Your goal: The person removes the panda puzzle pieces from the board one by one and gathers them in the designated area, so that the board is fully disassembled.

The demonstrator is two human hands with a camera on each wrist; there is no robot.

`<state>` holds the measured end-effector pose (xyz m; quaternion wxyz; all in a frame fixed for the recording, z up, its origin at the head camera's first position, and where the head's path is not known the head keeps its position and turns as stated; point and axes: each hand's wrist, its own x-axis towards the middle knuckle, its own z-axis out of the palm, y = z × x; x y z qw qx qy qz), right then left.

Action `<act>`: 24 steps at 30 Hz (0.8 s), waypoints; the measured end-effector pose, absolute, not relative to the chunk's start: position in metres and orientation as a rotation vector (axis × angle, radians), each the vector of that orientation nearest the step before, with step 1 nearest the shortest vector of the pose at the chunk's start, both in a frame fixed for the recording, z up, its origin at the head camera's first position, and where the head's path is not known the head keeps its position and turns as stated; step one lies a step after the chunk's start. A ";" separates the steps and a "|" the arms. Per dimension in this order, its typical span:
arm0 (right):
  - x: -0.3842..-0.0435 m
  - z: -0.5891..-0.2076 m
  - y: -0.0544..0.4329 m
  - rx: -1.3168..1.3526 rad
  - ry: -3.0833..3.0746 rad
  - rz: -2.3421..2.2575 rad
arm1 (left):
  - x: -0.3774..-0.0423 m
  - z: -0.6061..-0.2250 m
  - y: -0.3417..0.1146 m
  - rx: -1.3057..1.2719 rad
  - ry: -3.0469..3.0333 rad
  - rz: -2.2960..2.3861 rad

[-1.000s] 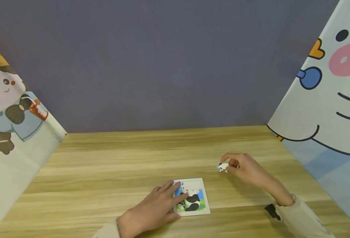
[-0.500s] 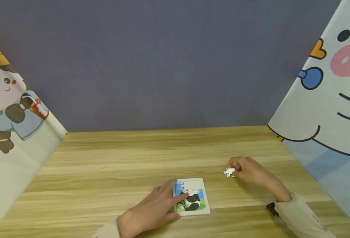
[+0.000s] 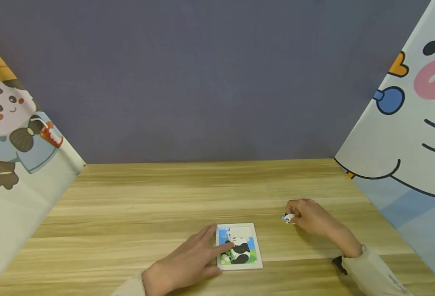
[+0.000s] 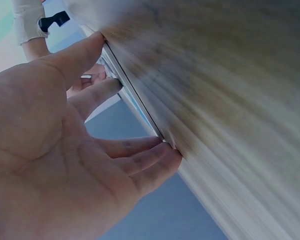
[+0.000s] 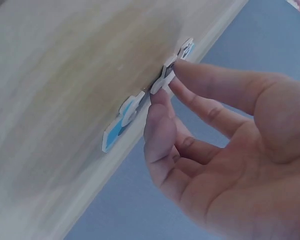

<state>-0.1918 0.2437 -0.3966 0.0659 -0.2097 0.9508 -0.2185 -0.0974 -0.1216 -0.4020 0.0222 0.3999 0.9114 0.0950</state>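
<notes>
A panda jigsaw puzzle [image 3: 245, 255] in a white frame lies on the table; a pale bare patch shows near its top. My left hand [image 3: 193, 259] rests along the frame's left side, the index finger reaching over the picture and the thumb at the lower left corner. In the left wrist view, its fingertips [image 4: 155, 155] press at the frame's edge. Right of the frame, my right hand [image 3: 310, 216] pinches a puzzle piece [image 3: 288, 218] with black, white and blue print, between thumb and fingers. In the right wrist view this piece [image 5: 166, 75] is seen edge-on, close over the table.
Another puzzle piece [image 5: 119, 125], partly blue, lies on the table beside the right fingers; the hand hides it in the head view. A grey wall [image 3: 210, 82] rises behind the wooden table [image 3: 147, 197], with cartoon-printed panels [image 3: 417, 135] at both sides.
My right hand has moved slightly right and nearer with its puzzle piece, whose visible side has altered. A finger of my left hand has drawn back from the picture to the frame's left edge.
</notes>
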 end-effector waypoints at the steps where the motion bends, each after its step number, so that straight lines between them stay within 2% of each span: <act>1: -0.192 -0.397 0.244 -0.625 2.866 -0.661 | -0.097 -0.402 -0.122 1.243 2.822 0.288; 24: -0.186 -0.373 0.236 -0.680 3.026 -0.699 | -0.099 -0.403 -0.119 1.205 2.842 0.228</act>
